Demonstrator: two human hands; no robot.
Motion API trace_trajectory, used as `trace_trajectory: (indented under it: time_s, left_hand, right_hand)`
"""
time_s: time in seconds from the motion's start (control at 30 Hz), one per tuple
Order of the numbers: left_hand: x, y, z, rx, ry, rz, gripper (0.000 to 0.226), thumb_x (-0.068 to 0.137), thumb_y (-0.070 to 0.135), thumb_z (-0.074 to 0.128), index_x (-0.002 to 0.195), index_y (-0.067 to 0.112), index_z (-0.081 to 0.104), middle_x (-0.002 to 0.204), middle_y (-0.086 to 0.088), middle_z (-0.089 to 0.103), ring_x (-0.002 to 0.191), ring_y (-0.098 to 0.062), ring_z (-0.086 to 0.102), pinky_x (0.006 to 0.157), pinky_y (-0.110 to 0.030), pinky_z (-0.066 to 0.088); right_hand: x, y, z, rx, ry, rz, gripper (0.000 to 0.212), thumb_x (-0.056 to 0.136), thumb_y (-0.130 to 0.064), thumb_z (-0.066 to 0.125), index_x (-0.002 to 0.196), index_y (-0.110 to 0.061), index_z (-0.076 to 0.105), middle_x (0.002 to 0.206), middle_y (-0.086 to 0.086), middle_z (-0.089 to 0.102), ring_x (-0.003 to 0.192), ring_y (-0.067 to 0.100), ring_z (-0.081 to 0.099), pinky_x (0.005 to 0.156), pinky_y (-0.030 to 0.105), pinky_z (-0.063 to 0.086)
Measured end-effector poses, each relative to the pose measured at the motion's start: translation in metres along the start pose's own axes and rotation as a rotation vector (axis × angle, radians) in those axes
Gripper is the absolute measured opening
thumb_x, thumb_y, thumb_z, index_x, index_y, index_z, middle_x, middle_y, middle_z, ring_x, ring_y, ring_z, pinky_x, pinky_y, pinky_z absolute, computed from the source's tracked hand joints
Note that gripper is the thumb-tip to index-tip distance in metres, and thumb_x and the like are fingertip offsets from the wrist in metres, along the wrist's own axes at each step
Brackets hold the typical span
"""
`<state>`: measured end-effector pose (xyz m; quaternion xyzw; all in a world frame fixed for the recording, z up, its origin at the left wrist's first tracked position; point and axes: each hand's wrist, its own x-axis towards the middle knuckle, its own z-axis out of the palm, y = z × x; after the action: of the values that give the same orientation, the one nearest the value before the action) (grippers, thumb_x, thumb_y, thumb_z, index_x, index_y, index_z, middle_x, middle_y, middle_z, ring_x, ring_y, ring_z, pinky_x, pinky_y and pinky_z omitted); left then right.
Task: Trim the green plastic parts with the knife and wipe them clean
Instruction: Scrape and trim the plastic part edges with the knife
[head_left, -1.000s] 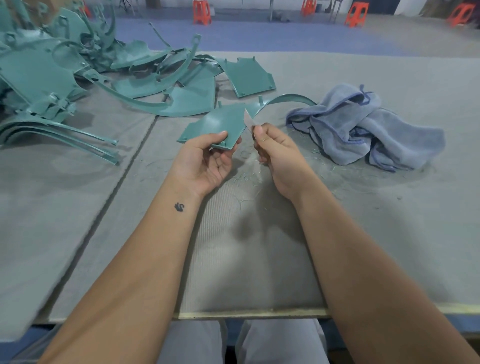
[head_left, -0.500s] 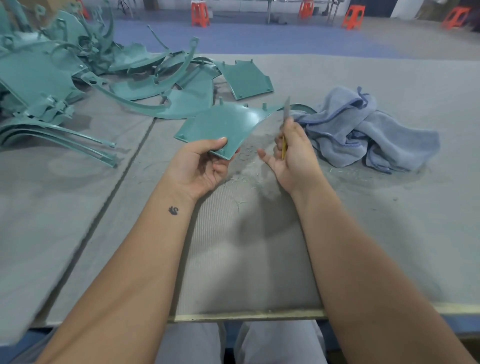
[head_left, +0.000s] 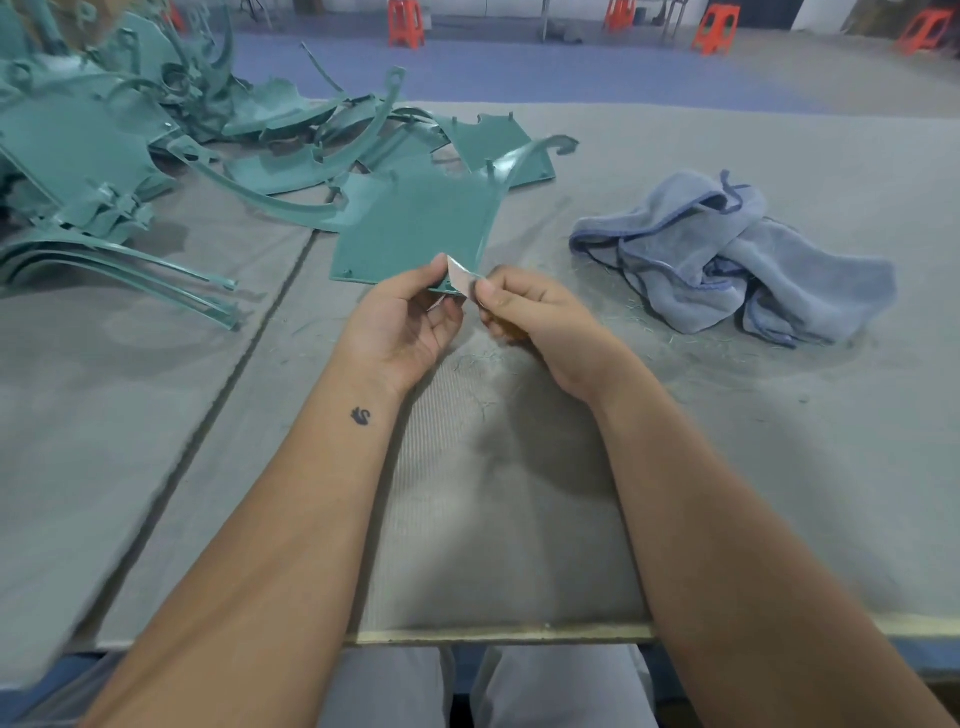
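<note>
Left hand (head_left: 410, 322) pinches the near corner of a flat green plastic part (head_left: 415, 228), thumb on top, holding it above the middle of the tabletop (head_left: 519, 519). Right hand (head_left: 535, 312) is curled around a knife (head_left: 461, 278), its pale blade laid against that same corner; the handle seems yellowish, mostly hidden. More green parts (head_left: 130, 156) are piled at the far left corner. A crumpled blue cloth (head_left: 737, 254) lies toward the right edge.

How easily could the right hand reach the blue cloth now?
Probably yes, but not at once. The cloth lies open on the table, just to the right of the right hand; nothing stands between, but that hand holds the knife.
</note>
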<state>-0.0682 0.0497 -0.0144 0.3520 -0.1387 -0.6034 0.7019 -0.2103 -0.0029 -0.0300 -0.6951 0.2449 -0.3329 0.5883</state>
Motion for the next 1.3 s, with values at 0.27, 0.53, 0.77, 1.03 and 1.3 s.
trace_trajectory:
  time_s: [0.27, 0.53, 0.77, 1.03, 1.3]
  left_hand:
    - [-0.002, -0.002, 0.0, 0.045, -0.024, -0.125, 0.012, 0.071, 0.005, 0.06, 0.083, 0.008, 0.058, 0.057, -0.006, 0.062, 0.042, -0.006, 0.051, 0.038, -0.009, 0.029]
    - [0.001, 0.001, -0.005, 0.048, -0.051, -0.182, 0.007, 0.092, 0.007, 0.049, 0.094, 0.005, 0.055, 0.066, -0.009, 0.066, 0.047, -0.005, 0.044, 0.036, -0.011, 0.029]
    - [0.001, 0.0, -0.003, 0.049, -0.045, -0.169, 0.006, 0.092, 0.006, 0.05, 0.095, 0.006, 0.055, 0.066, -0.01, 0.067, 0.046, -0.006, 0.049, 0.037, -0.011, 0.029]
    - [-0.004, 0.009, -0.012, 0.094, -0.048, -0.105, 0.011, 0.094, 0.003, 0.045, 0.089, 0.007, 0.054, 0.06, -0.009, 0.063, 0.039, -0.006, 0.048, 0.034, -0.01, 0.029]
    - [-0.001, 0.013, -0.014, 0.003, 0.004, -0.051, 0.015, 0.094, 0.014, 0.042, 0.086, 0.012, 0.055, 0.057, -0.002, 0.056, 0.042, -0.005, 0.046, 0.036, -0.012, 0.026]
  right_hand:
    - [0.002, 0.007, -0.002, 0.084, 0.079, -0.056, 0.026, 0.093, -0.026, 0.052, 0.068, -0.024, 0.059, 0.063, -0.004, 0.043, 0.057, 0.008, 0.033, 0.054, 0.021, 0.026]
    - [0.007, 0.008, -0.009, 0.195, 0.328, -0.061, 0.029, 0.101, -0.019, 0.047, 0.073, -0.018, 0.052, 0.064, -0.006, 0.042, 0.055, 0.004, 0.034, 0.059, 0.019, 0.029]
    - [0.009, 0.01, -0.007, 0.225, 0.404, -0.056, 0.027, 0.101, -0.018, 0.047, 0.074, -0.015, 0.053, 0.064, -0.005, 0.042, 0.055, 0.005, 0.033, 0.062, 0.021, 0.03]
    - [0.007, 0.002, -0.022, 0.666, 0.658, 0.065, 0.027, 0.102, -0.031, 0.045, 0.079, -0.018, 0.051, 0.059, -0.004, 0.038, 0.049, 0.009, 0.027, 0.067, 0.025, 0.04]
    - [0.007, 0.0, -0.023, 0.764, 0.739, 0.075, 0.029, 0.103, -0.03, 0.044, 0.077, -0.016, 0.048, 0.058, -0.002, 0.039, 0.046, 0.011, 0.028, 0.06, 0.024, 0.039]
